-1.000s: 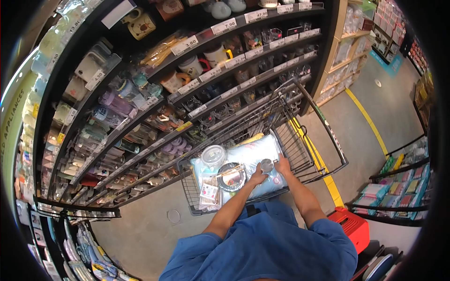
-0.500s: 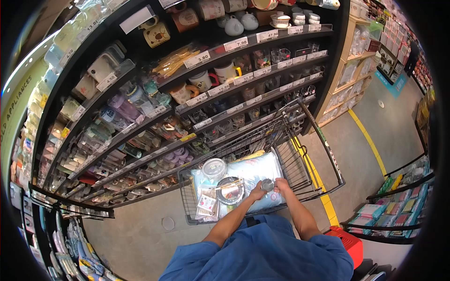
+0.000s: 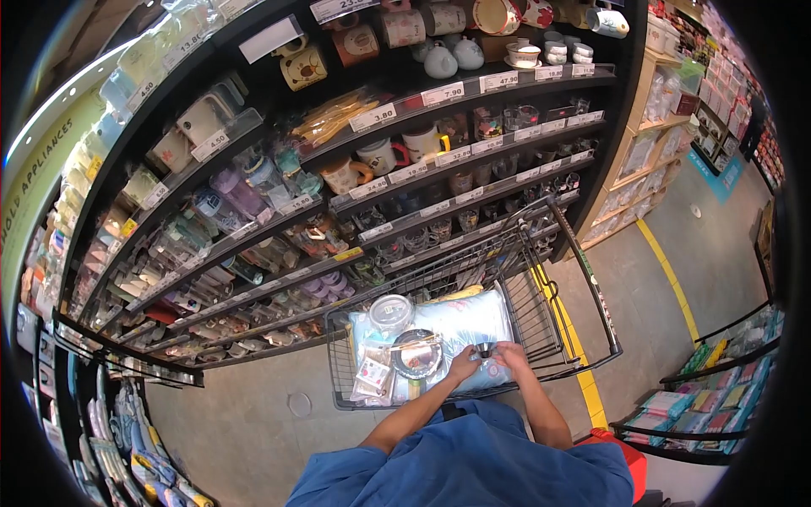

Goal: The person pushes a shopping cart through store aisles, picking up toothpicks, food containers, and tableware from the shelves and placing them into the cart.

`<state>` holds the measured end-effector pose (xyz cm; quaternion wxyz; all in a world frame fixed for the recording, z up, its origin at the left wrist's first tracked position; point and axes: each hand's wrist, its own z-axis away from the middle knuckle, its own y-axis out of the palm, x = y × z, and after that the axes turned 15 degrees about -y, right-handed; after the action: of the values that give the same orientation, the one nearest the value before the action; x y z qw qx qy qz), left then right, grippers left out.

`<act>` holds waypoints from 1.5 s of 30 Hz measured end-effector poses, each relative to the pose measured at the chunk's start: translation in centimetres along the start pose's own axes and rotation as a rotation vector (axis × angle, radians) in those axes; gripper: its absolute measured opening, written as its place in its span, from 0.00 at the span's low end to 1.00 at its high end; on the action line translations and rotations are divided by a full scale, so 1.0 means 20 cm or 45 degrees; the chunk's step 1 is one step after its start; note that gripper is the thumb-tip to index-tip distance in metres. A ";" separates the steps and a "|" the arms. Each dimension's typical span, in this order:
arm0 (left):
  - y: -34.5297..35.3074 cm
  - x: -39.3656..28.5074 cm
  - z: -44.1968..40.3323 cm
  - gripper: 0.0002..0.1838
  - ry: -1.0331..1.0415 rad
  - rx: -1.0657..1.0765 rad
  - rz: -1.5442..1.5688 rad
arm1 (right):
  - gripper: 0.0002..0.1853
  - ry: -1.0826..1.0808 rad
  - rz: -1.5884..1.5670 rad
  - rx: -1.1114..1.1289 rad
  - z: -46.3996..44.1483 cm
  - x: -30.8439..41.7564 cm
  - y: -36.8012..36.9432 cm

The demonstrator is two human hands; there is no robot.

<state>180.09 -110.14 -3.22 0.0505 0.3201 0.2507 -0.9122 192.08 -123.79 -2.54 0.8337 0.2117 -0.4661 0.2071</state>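
Currently | left hand curled round cup; right hand at its side, hold unclear | cup above pillow in cart | risk: slack fingers could let it slip and roll

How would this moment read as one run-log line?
left hand: holding small cup-like item | right hand: at same item | position: over shopping cart | cart load: pale-blue package, round translucent container
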 end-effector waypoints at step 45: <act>-1.60 -1.99 0.68 0.45 1.212 -1.227 -0.376 | 0.39 -2.152 1.259 0.345 -0.09 2.58 0.68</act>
<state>195.90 -91.68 43.80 -0.0529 0.5899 0.6638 -0.4568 210.78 -103.93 43.43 0.0148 0.1651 -0.9164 0.3643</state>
